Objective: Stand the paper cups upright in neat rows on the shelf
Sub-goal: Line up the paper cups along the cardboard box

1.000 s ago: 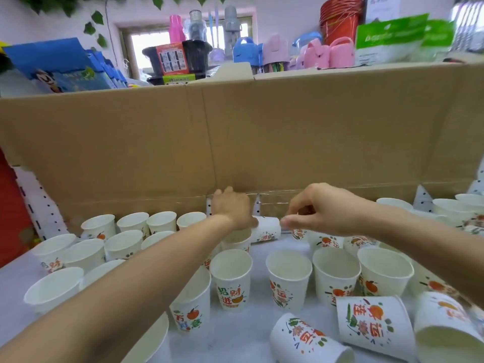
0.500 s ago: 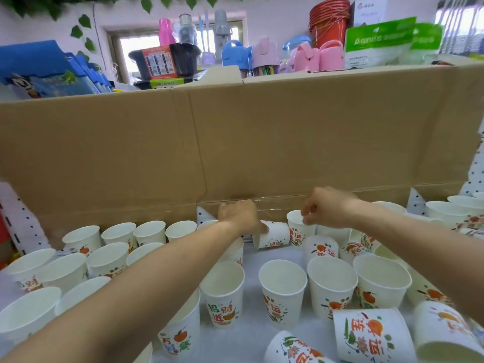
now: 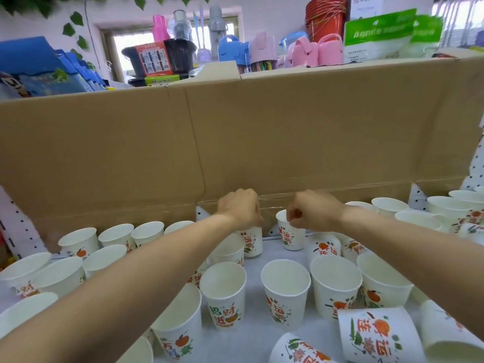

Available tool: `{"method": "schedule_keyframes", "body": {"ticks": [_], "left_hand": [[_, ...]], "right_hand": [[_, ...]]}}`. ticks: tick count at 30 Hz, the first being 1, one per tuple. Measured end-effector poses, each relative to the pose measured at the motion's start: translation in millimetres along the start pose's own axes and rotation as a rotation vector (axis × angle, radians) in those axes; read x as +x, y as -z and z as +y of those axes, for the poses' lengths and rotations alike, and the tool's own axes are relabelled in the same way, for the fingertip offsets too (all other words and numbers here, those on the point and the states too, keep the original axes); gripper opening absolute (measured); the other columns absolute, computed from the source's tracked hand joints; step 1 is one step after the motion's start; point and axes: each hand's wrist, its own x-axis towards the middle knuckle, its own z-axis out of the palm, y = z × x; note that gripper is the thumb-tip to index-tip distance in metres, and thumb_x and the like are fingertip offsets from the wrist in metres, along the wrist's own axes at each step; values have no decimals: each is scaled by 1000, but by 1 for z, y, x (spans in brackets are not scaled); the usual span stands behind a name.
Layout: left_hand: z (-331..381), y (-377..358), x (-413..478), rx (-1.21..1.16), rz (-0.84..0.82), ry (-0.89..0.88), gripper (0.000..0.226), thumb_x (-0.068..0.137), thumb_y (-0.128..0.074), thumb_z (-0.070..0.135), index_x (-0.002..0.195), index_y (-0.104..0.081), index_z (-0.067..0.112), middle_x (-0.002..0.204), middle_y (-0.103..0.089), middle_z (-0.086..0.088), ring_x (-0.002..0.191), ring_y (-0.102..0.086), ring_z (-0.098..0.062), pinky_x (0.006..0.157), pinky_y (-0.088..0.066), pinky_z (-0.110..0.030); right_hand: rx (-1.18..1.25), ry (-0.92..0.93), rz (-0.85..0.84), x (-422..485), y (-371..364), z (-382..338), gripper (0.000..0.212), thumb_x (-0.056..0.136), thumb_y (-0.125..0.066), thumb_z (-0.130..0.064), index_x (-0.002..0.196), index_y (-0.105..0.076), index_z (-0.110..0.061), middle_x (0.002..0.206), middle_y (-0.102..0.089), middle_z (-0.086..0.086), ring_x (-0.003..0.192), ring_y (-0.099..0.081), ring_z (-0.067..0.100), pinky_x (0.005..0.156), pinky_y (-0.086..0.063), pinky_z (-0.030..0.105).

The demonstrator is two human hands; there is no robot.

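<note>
Shelf surface (image 3: 258, 336): one pale top that carries all the cups.
Tipped cups (image 3: 377, 334): three, lying on their sides at the near right edge.
Near row (image 3: 285, 292): five upright cups, mouths up, loosely side by side across the middle with uneven gaps.
Left block (image 3: 62, 273): upright cups in rows. There are four along the back, three in front of those and two nearer. The left forearm crosses above the block and hides part of it.
Leaning cups (image 3: 324, 247): two, tilted, behind the near row and below the right wrist.
Left hand (image 3: 239, 208): fingers curled down over the mouth of one cup, grasping it from above.
Left cup (image 3: 252, 243): one, upright, at the right end of the block's back row and close to the cardboard.
Right hand (image 3: 314, 213): thumb and fingers pinch the rim of one cup.
Right cup (image 3: 290, 235): one, upright, just beside the left cup with a narrow gap between them.
Far right cups (image 3: 390, 205): at least five, upright, along the back.
Cardboard wall (image 3: 235, 140): one, folded, standing behind all the cups.
Beyond the wall: one stack of red buckets (image 3: 324, 17) and two green bags (image 3: 379, 32).
</note>
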Motion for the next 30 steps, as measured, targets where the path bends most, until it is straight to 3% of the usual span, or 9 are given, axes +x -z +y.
{"method": "schedule_keyframes", "body": {"ticks": [5,9,15,19,21,23,26,28,30], "left_hand": [[5,-7,0,50,0,-29,25,75,-77,41,84,-71,18,90,-69,-1,89,-64,-26,75,-53,-35],[3,-7,5,38,11,-38,32,71,-80,48,77,-68,19,86,-69,-1,85,-64,-25,68,-48,-31],[-1,11,0,-12,-13,-3,40,77,-65,65,78,-71,25,84,-71,8,84,-65,-18,71,-47,-29],[4,32,-20,-179,-13,-60,32,83,-62,60,90,-72,30,93,-69,12,89,-63,-14,75,-52,-31],[10,39,-40,-305,-49,-198,28,85,-64,55,93,-73,30,88,-69,16,84,-63,-6,72,-52,-26],[16,43,-62,-376,-118,-337,30,85,-64,55,98,-72,30,88,-70,16,82,-63,2,72,-51,-20],[23,47,-89,-382,-305,-410,56,75,-64,67,119,-64,33,108,-66,22,99,-59,6,87,-46,-17],[28,47,-102,-272,-415,-398,81,65,-65,73,134,-51,34,121,-54,26,113,-51,4,98,-41,-21],[32,44,-108,-154,-451,-389,86,66,-70,68,139,-45,32,123,-49,24,116,-49,0,99,-40,-23]], "right_hand": [[-6,13,-16,6,1,-11,11,84,-60,-19,83,-69,-25,71,-56,-13,73,-54,15,49,-31,22],[9,-13,-42,4,3,-12,11,85,-64,-23,91,-73,-24,80,-62,-10,78,-57,17,51,-33,22],[43,-93,-38,-9,16,-12,22,90,-60,-29,110,-70,-30,109,-67,-11,95,-60,15,75,-50,30],[104,-116,11,-36,28,-3,20,89,-60,-33,105,-70,-38,96,-68,-16,94,-62,12,78,-52,31],[163,-110,19,-56,35,2,16,89,-61,-35,101,-72,-37,89,-68,-19,88,-63,6,76,-53,31],[254,-91,7,-77,40,2,15,91,-62,-32,100,-73,-32,89,-69,-20,84,-64,0,73,-52,21],[309,-63,-34,-98,44,2,16,90,-63,-31,102,-73,-28,90,-68,-22,83,-62,-5,69,-47,11],[275,-65,-86,-100,45,5,20,90,-63,-34,107,-71,-28,96,-68,-19,87,-62,-3,75,-51,17],[214,-96,-127,-96,43,8,28,90,-63,-37,115,-67,-27,108,-67,-12,93,-63,6,82,-55,29]]}}
